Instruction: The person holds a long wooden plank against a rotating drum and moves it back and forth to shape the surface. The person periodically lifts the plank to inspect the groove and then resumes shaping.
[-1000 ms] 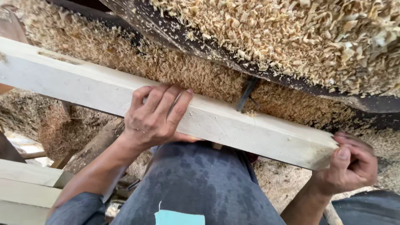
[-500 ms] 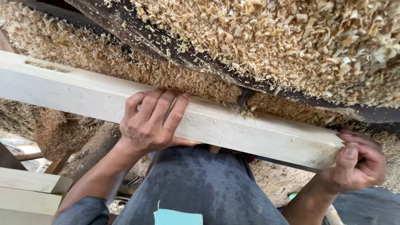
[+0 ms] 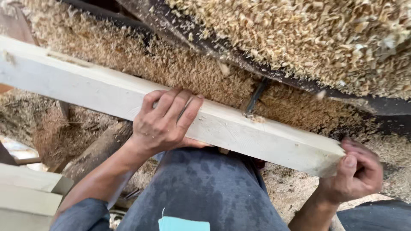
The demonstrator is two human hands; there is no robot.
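A long pale wooden beam point(image 3: 257, 137) runs from the upper left down to the right, across my lap. My left hand point(image 3: 165, 122) wraps over the beam near its middle, fingers curled over the top face and thumb underneath. My right hand point(image 3: 355, 177) grips the beam's squared right end, thumb against the end face. My knees in dark grey trousers point(image 3: 201, 192) sit just below the beam.
A dark machine edge point(image 3: 222, 49) slants across the top, heaped with wood shavings point(image 3: 308, 38). A dark metal bolt point(image 3: 254, 100) pokes out just behind the beam. Sawdust covers the ground. Pale planks point(image 3: 25, 194) lie at the lower left.
The beam with both hands has shifted slightly right and lower in the view. My grips on it stay the same.
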